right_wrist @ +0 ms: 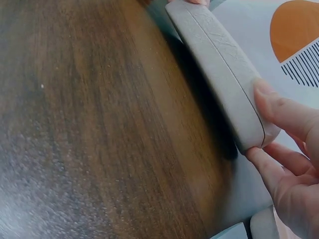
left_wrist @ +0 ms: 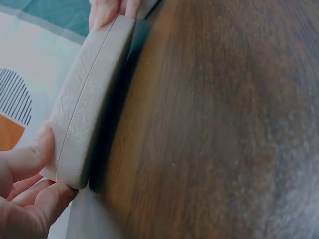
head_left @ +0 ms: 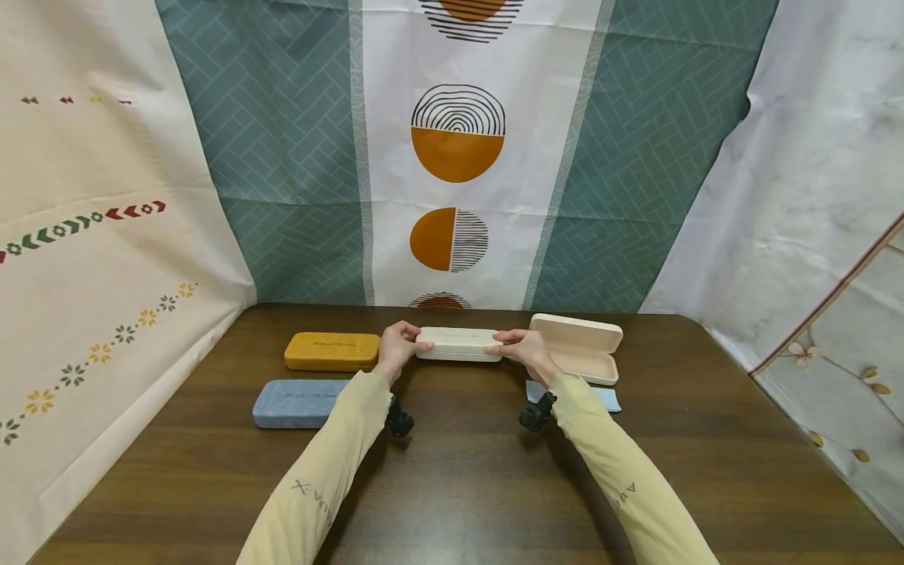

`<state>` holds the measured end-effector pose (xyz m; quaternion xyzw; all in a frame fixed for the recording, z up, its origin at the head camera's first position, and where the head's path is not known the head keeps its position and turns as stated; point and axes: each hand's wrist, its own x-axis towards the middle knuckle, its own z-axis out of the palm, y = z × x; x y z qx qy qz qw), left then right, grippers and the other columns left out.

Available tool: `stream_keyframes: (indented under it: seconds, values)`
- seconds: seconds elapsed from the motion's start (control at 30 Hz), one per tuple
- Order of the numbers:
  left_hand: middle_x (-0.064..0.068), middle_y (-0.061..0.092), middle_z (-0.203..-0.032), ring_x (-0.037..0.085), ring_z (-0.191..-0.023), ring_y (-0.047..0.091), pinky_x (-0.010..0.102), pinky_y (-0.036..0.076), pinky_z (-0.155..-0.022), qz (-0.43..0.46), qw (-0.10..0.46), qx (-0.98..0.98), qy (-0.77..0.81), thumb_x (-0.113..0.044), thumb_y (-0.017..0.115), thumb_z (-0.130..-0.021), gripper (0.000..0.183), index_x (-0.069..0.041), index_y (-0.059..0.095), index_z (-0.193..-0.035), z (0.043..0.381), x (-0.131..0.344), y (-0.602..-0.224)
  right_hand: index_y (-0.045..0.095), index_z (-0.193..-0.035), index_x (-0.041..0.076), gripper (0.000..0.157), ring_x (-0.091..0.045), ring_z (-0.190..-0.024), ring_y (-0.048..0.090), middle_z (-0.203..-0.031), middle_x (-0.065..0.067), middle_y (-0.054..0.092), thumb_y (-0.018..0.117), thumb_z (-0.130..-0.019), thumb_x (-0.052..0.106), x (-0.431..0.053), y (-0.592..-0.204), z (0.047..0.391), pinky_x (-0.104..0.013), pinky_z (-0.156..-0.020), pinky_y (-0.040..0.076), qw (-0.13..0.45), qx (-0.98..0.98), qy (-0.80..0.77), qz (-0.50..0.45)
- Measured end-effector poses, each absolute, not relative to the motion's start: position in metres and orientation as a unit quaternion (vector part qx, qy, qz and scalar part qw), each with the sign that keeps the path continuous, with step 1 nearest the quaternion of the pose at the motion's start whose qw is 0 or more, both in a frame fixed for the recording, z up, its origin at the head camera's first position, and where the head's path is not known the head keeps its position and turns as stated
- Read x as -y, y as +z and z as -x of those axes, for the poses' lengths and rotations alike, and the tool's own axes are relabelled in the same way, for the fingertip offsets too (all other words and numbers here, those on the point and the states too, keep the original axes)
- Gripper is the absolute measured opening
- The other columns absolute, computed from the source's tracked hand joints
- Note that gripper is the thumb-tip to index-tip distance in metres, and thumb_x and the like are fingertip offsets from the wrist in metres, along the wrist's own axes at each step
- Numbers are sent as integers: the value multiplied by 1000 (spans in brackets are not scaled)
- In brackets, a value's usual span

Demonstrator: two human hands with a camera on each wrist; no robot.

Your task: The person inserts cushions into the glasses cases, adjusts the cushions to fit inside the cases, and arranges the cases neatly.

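Both hands hold a closed white glasses case [head_left: 459, 344] by its two ends near the back of the table. My left hand [head_left: 399, 348] pinches its left end, with the thumb [left_wrist: 31, 158] on the lid and fingers at the lower edge. At the right end my right hand [head_left: 526, 351] does the same, thumb [right_wrist: 279, 105] over the lid. The seam between lid and base runs along the case's front side in both wrist views. A dark shadow lies along the table beneath the case.
Left of the hands lie a closed mustard-yellow glasses case [head_left: 332, 351] and, nearer, a blue one [head_left: 297, 403]. To the right an open cream case [head_left: 579, 351] stands with its lid up. A light blue cloth [head_left: 607, 399] lies in front of it, partly behind the right wrist.
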<state>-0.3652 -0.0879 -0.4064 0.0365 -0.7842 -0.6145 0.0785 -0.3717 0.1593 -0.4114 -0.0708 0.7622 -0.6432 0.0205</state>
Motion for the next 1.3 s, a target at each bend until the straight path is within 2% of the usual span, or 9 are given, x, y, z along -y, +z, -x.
stream_keyframes:
  seconds: [0.3,0.63,1.3]
  values:
    - [20,60,-101,29,-92,54,35,45,-81,-48,77,777,-623,4,76,-69,32,6,60,-97,363,87,-407,63,-100,-12,33,-25,-111,48,-110,-18,59,74,-70,-4,-159,-413,374,-23,-78,44,7,-758,-650,64]
    - [20,61,-101,29,-95,56,35,46,-79,-58,86,771,-628,6,78,-65,34,6,61,-94,362,87,-409,62,-102,-12,36,-26,-118,42,-122,-20,51,75,-69,-6,-157,-415,373,-30,-86,41,13,-759,-646,76]
    - [19,61,-101,30,-94,56,36,46,-79,-39,97,776,-622,5,80,-62,36,6,61,-93,349,90,-415,63,-103,-10,37,-28,-119,39,-126,-19,48,76,-68,-5,-159,-421,369,-35,-91,38,19,-780,-621,73]
